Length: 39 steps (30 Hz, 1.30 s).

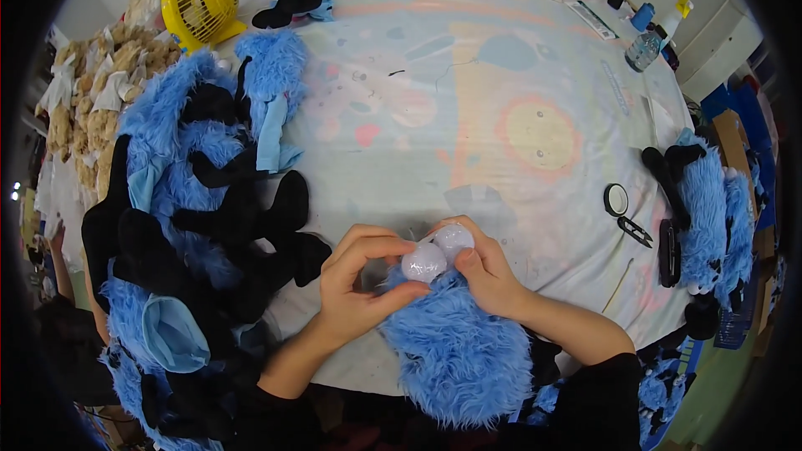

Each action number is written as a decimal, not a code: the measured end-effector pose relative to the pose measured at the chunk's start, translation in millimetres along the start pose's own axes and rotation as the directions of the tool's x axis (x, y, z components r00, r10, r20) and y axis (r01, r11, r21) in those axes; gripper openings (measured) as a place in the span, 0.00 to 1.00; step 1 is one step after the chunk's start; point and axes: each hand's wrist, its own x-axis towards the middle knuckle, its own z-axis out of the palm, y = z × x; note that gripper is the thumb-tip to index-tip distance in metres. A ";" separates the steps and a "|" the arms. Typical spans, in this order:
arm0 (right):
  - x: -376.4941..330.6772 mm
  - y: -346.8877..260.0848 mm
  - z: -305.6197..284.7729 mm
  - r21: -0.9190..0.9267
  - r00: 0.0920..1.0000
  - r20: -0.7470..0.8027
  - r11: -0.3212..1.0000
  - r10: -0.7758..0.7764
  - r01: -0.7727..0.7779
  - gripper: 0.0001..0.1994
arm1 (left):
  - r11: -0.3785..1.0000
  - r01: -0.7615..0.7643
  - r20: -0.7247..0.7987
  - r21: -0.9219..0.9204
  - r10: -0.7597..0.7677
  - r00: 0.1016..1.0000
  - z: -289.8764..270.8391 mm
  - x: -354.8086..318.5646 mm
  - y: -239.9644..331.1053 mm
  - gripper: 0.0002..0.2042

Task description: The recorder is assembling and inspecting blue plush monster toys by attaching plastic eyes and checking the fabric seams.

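Note:
Two shiny white balls (424,262) sit side by side at the top end of a blue furry plush piece (458,351) close in front of me. My left hand (359,276) curves around the left ball, thumb below and fingers above. With thumb and fingers, my right hand (484,271) grips the other white ball (454,239). The balls touch or nearly touch each other. How they join the fur is hidden by the hands. The plush piece hangs over the table's near edge toward my lap.
A pile of blue furry plush bodies with black limbs (225,209) covers the table's left side. At far left stands a yellow fan (200,2). Rightward lie a round tin (616,199), black thread snips (635,232) and more blue plush (702,209). A bottle (645,50) stands far right.

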 end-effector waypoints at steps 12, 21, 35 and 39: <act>-1.2 4.0 6.7 0.001 0.986 -0.168 1.000 -0.019 0.020 0.13 | 0.956 -0.015 0.014 0.292 0.011 1.000 -0.5 -3.5 8.1 0.12; -0.5 1.2 5.3 -0.006 0.981 -0.194 1.000 0.026 -0.028 0.13 | 0.923 -0.131 0.061 0.361 0.117 0.991 -7.4 2.9 10.2 0.11; 1.8 -5.7 10.5 -0.145 0.979 -0.204 0.989 -0.002 -0.028 0.15 | 0.832 -0.189 0.039 0.522 0.199 0.979 -4.2 1.2 9.3 0.12; 0.9 -6.3 11.1 -0.139 0.978 -0.208 0.990 0.009 -0.039 0.15 | 0.886 -0.192 -0.012 0.422 0.217 0.976 -7.4 2.7 9.3 0.12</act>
